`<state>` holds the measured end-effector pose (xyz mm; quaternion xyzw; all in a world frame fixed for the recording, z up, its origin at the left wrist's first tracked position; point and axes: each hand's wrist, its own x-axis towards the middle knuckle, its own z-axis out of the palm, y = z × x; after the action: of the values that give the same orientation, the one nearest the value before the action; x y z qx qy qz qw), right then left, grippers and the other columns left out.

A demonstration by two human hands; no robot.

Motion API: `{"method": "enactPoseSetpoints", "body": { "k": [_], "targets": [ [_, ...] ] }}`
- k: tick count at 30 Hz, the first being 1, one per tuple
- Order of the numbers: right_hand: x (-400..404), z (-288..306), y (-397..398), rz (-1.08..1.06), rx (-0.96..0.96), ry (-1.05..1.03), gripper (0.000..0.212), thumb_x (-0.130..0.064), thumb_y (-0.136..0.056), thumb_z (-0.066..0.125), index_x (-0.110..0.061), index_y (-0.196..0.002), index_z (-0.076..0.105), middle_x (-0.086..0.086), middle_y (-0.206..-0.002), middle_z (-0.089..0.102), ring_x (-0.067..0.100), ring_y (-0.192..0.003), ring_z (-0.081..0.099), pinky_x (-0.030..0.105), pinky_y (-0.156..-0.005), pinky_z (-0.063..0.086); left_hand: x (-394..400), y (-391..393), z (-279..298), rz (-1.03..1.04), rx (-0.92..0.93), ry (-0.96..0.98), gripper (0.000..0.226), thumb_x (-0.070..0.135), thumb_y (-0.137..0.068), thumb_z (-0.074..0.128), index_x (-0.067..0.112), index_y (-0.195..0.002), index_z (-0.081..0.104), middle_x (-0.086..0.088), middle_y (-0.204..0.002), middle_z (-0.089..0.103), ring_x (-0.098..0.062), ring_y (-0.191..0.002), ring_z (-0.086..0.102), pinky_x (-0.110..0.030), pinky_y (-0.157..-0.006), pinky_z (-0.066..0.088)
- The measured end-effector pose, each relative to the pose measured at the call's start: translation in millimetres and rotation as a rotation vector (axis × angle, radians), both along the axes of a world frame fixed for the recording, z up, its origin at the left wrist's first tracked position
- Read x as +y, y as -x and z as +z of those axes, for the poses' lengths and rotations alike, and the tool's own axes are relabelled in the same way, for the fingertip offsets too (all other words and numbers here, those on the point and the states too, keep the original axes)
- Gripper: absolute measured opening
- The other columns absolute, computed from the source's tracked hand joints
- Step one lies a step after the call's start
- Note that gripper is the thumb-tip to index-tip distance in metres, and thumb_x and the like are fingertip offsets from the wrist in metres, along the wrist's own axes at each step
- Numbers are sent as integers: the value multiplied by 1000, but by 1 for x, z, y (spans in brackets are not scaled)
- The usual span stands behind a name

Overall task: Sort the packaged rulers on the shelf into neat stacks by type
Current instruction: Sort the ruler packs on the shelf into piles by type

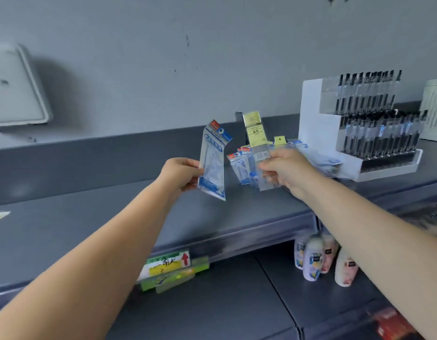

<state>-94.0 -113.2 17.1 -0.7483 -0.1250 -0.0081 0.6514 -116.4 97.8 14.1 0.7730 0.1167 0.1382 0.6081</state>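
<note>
Left hand (pixel 182 173) at frame centre, pinching a blue ruler pack (pixel 212 161) by its left edge, held upright above the grey shelf (pixel 90 217). Right hand (pixel 290 169) just right of it, gripping a clear pack (pixel 263 165) over the pile (pixel 242 165). White pen rack (pixel 318 128) upper right. Print too blurred to read.

Yellow-headed ruler pack (pixel 255 130): label reads "直尺". Blue ruler pack (pixel 212 160): a large "2" on the header (other print blurred). Shelf-edge price tag (pixel 167 263): red up-arrow, handwritten scrawl, illegible. Bottle labels (pixel 315 260) too small.
</note>
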Motion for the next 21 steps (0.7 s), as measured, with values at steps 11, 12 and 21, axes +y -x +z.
{"method": "enactPoseSetpoints", "body": {
  "k": [11, 12, 21],
  "targets": [
    [122, -13, 70, 264, 95, 85, 17, 4, -87, 57, -3, -102, 61, 7, -80, 64, 14, -65, 57, 21, -54, 47, 113, 98, -36, 183, 148, -477, 15, 22, -85, 64, 16, -74, 57, 0, -74, 57, -18, -70, 53, -25, -63, 43],
    [137, -14, 75, 277, 103, 92, 16, 3, -87, 58, -3, -102, 61, 8, -81, 65, 15, -66, 57, 24, -58, 48, 125, 104, -38, 188, 161, -542, 11, 23, -85, 64, 16, -79, 59, -1, -80, 59, -20, -77, 54, -27, -70, 45],
    [304, -15, 128, 453, 247, 16, 16, 13, -84, 55, -2, -90, 59, 11, -76, 61, 16, -61, 56, 19, -50, 48, 285, 188, -31, 399, 292, -1202, 31, 30, -88, 51, 23, -117, 57, 0, -119, 60, -24, -110, 55, -30, -84, 39]
  ]
}}
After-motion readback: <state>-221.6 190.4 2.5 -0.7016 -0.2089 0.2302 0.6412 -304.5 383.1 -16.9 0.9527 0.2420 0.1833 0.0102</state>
